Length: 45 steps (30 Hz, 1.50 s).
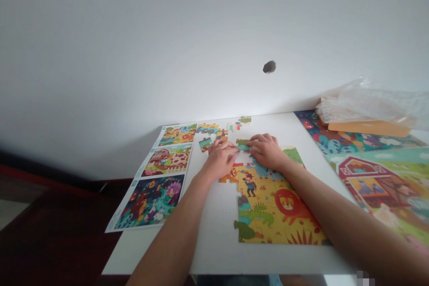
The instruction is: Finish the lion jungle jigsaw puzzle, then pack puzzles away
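The left hand (221, 157) has its fingers bent at the left side of a green and blue puzzle piece (242, 142), and the right hand (264, 151) lays its fingertips at the right side of it; both are partly curled, and I cannot tell whether either one really pinches the piece. This piece is on the table (214, 232), between the hands, near the far left corner of the joined puzzle section (268, 196) with the lion. To fit it well, I would match the drawing across the edges, put each tab exactly over its notch, then press flat with one hand while the other keeps the neighbours from sliding. The leopard piece (229, 175) lies close below the left hand, so the wrist could push it by accident. As for containers, a clear plastic bag (368, 103) lies crumpled over an orange flat object (368, 128), maybe a tray; I cannot tell what they contain.
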Tool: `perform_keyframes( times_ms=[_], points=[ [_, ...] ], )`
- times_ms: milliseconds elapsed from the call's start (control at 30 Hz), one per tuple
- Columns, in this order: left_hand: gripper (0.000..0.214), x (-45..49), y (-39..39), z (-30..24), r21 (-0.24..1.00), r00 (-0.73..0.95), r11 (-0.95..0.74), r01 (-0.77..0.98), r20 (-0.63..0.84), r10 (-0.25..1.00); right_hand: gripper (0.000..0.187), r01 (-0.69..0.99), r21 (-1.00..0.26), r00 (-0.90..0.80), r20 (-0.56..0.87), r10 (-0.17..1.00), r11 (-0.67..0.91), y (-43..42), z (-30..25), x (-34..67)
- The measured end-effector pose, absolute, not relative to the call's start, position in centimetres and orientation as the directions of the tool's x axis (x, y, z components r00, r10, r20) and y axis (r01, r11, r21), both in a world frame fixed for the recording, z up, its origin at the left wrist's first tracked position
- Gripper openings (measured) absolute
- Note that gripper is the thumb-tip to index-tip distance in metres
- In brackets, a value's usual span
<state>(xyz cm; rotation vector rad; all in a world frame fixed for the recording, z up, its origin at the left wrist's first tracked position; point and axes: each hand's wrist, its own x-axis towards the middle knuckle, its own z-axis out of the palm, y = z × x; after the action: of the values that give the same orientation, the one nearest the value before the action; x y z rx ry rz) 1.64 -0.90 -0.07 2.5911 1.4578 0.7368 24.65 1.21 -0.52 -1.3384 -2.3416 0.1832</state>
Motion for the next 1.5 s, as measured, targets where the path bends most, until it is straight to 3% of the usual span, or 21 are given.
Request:
perform_keyframes(
  times_ms=[500, 733, 933, 1067, 1233, 1500],
  points=[
    [0.021, 1.6, -0.7, -0.3, 0.277, 0.449, -0.585, 0.762, 0.426, 0.786, 0.056, 0.716, -0.416, -0.47, 0.305, 0.828, 0.56, 1.3, -0.8, 24.4],
    [0.017, 1.4, -0.3, -1.2, 0.314, 0.36, -0.511, 0.8, 0.429, 0.828, 0.049, 0.803, -0.369, -0.372, 0.303, 0.877, 0.468, 0.8, -0.3, 23.9],
    [0.012, 1.9, -0.2, -1.0, 0.374, 0.334, -0.487, 0.79, 0.404, 0.852, 0.05, 0.747, -0.461, -0.357, 0.328, 0.874, 0.478, 0.7, -0.6, 23.7],
    [0.004, 2.4, -0.1, -0.6, 0.394, 0.282, -0.429, 0.813, 0.378, 0.882, 0.06, 0.717, -0.511, -0.354, 0.317, 0.88, 0.473, 1.1, -1.0, 23.7],
    [0.01, 2.6, 0.3, -0.7, 0.394, 0.31, -0.439, 0.807, 0.349, 0.884, 0.071, 0.699, -0.549, -0.345, 0.302, 0.889, 0.458, 1.3, -1.2, 23.7],
    [0.03, 2.6, 0.6, -0.3, 0.378, 0.326, -0.456, 0.805, 0.36, 0.874, 0.062, 0.681, -0.62, -0.237, 0.318, 0.918, 0.39, 1.4, -1.0, 23.9]
  ],
)
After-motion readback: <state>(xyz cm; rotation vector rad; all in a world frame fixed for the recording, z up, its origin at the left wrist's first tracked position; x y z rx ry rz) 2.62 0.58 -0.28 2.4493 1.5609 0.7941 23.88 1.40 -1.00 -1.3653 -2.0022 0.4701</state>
